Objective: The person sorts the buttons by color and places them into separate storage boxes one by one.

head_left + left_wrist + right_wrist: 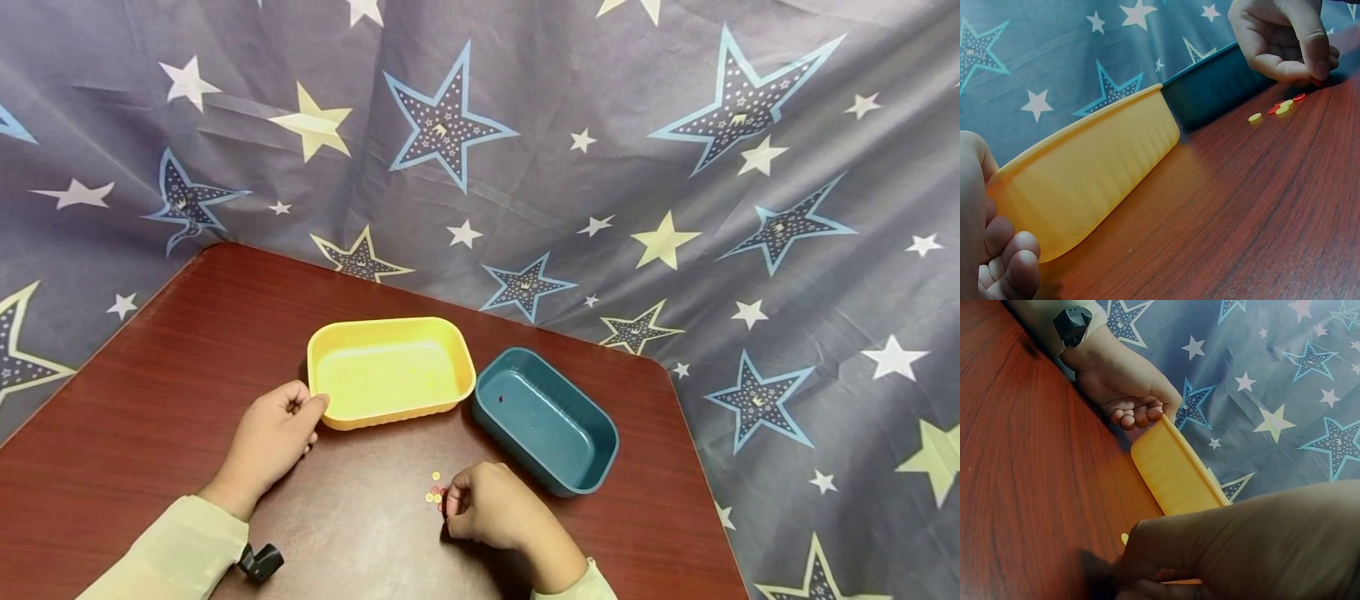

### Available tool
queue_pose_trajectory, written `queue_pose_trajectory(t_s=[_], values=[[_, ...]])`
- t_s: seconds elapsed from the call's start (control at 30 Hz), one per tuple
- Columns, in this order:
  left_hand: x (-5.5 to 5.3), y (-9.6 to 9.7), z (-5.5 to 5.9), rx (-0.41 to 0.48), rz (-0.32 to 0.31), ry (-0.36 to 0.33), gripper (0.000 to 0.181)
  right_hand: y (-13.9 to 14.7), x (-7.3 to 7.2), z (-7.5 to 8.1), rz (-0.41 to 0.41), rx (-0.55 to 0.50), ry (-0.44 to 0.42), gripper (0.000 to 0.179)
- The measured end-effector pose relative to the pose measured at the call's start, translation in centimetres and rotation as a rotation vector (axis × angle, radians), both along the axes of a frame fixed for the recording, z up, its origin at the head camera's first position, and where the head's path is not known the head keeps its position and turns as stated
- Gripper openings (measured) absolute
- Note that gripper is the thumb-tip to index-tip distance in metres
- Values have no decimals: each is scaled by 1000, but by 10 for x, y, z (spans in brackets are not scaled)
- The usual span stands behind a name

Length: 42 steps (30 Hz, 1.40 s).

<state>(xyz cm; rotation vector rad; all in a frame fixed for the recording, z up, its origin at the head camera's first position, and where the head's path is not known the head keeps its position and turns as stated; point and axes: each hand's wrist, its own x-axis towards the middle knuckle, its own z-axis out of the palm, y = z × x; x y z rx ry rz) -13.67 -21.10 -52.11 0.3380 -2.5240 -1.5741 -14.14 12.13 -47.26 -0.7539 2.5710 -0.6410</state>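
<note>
My left hand (pixel 273 437) holds the near left corner of a yellow plastic tub (pixel 393 412), its thumb over the rim. Curled fingers lie against the tub's outer wall in the left wrist view. Beside the teal tub (pixel 551 417), my right hand (pixel 498 508) is down at the tabletop with thumb and forefinger together. A bit of a small red disc (pixel 1317 82) shows at those fingertips in the left wrist view; the fingers hide most of it. Several small yellow discs (pixel 1255 117) and red discs (pixel 1299 97) lie loose just left of the right hand.
Both tubs stand close together on a reddish-brown wooden table (pixel 360 517). One tiny dark red piece (pixel 501 399) is inside the teal tub. A star-patterned curtain (pixel 555 200) hangs behind the table. A black device (pixel 261 562) is strapped at the left wrist.
</note>
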Motion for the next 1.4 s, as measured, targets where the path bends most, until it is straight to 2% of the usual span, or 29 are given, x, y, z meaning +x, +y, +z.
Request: queue_pose_trajectory(t_s=[0.23, 0.5, 0.9, 1.17, 1.4], values=[[0, 0, -1, 4, 2, 10, 41, 3, -1, 2, 9, -58, -46, 22], [0, 0, -1, 3, 1, 0, 42, 8, -8, 10, -9, -67, -14, 20], [0, 0, -1, 0, -1, 2, 41, 16, -24, 35, -60, -171, -154, 8], [1, 0, 0, 7, -10, 2, 42, 27, -46, 48, -82, -265, -216, 11], [1, 0, 0, 12, -9, -1, 41, 36, -71, 69, -82, -256, -238, 4]])
